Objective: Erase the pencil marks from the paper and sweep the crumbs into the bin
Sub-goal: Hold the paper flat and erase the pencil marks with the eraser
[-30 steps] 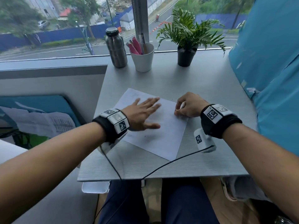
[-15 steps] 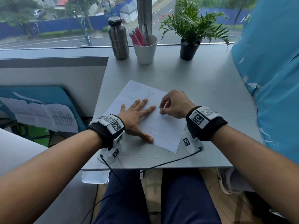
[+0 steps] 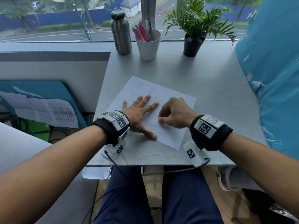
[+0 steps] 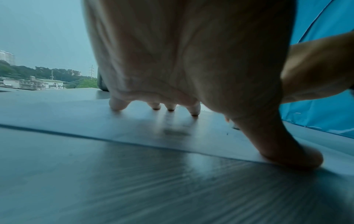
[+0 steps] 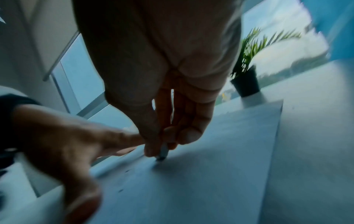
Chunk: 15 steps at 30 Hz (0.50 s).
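Erasing is the step in hand, judging by the grip: the right hand (image 3: pixel 174 113) pinches a small eraser (image 5: pixel 162 153) between curled fingertips, its tip pressed on the paper (image 3: pixel 171 135) at centre frame. The left hand (image 3: pixel 139 113) lies flat with fingers spread, pinning the sheet to the desk (image 3: pixel 218 97). Faint pencil marks (image 3: pixel 139 85) remain near the sheet's upper-left corner, so the next move probably calls for rubbing there, then sweeping the crumbs; no bin is in view. The sheet's long axis runs from upper left to lower right of the head view; the eraser stands nearly upright.
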{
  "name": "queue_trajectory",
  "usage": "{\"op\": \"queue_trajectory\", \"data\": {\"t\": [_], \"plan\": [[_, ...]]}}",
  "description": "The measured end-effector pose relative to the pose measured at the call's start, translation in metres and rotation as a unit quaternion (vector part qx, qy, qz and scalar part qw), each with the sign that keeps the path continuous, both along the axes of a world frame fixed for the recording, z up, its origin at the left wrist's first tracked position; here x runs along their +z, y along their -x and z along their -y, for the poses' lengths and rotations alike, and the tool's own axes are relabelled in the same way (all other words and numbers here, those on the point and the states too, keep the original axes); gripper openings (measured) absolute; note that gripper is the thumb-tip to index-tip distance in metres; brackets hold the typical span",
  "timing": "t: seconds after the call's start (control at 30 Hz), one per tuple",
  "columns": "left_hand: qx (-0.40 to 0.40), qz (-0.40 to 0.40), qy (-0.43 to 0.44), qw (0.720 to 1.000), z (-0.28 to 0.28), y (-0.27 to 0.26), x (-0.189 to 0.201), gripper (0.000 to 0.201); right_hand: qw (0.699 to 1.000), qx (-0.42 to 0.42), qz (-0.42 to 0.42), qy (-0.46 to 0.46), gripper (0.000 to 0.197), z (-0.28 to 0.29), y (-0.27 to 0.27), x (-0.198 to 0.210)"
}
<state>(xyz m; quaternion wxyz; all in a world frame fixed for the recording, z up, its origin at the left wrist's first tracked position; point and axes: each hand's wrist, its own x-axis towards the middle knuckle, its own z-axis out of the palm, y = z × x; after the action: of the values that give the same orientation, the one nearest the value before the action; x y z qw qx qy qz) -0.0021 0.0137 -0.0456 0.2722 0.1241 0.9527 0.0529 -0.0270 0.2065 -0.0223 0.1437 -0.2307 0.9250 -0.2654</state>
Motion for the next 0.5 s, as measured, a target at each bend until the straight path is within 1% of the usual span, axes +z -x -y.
{"op": "queue_trajectory", "data": {"t": [0.03, 0.07, 0.13, 0.17, 0.23, 0.27, 0.33, 0.37, 0.4, 0.5], "plan": [[0.0, 0.001, 0.001, 1.0, 0.0, 0.0, 0.0, 0.133, 1.0, -0.006, 0.005, -0.006, 0.009, -0.001, 0.003, 0.002], [0.001, 0.003, 0.0, 1.0, 0.0, 0.0, 0.0, 0.133, 1.0, -0.03, 0.003, -0.008, 0.009, -0.004, 0.008, 0.003], [0.004, 0.001, -0.002, 1.0, -0.001, 0.001, 0.0, 0.133, 0.997, -0.071, -0.018, 0.003, 0.01, -0.006, 0.013, 0.004], [0.004, 0.001, -0.001, 1.0, -0.001, 0.001, -0.001, 0.133, 0.998, -0.062, -0.022, 0.005, 0.009, -0.004, 0.01, 0.003], [0.001, 0.004, 0.001, 1.0, -0.001, 0.0, -0.001, 0.133, 1.0, 0.0, -0.014, -0.006, 0.009, 0.004, -0.001, 0.002], [0.0, 0.005, 0.001, 1.0, -0.001, 0.001, -0.001, 0.133, 1.0, 0.01, -0.008, -0.009, 0.009, 0.005, -0.002, 0.002], [0.002, 0.006, 0.0, 1.0, -0.002, 0.001, -0.001, 0.134, 0.999, -0.036, -0.005, -0.003, 0.011, -0.001, 0.011, 0.004], [0.004, 0.006, -0.001, 1.0, -0.003, 0.001, -0.001, 0.133, 0.998, -0.057, -0.017, 0.0, 0.012, -0.005, 0.015, 0.004], [0.006, 0.005, 0.0, 1.0, -0.003, 0.001, 0.0, 0.133, 0.998, -0.059, -0.028, 0.002, 0.011, -0.004, 0.015, 0.004], [0.002, 0.006, 0.003, 1.0, -0.002, 0.0, 0.0, 0.133, 1.0, 0.017, -0.006, 0.0, 0.009, 0.003, -0.001, 0.002]]}}
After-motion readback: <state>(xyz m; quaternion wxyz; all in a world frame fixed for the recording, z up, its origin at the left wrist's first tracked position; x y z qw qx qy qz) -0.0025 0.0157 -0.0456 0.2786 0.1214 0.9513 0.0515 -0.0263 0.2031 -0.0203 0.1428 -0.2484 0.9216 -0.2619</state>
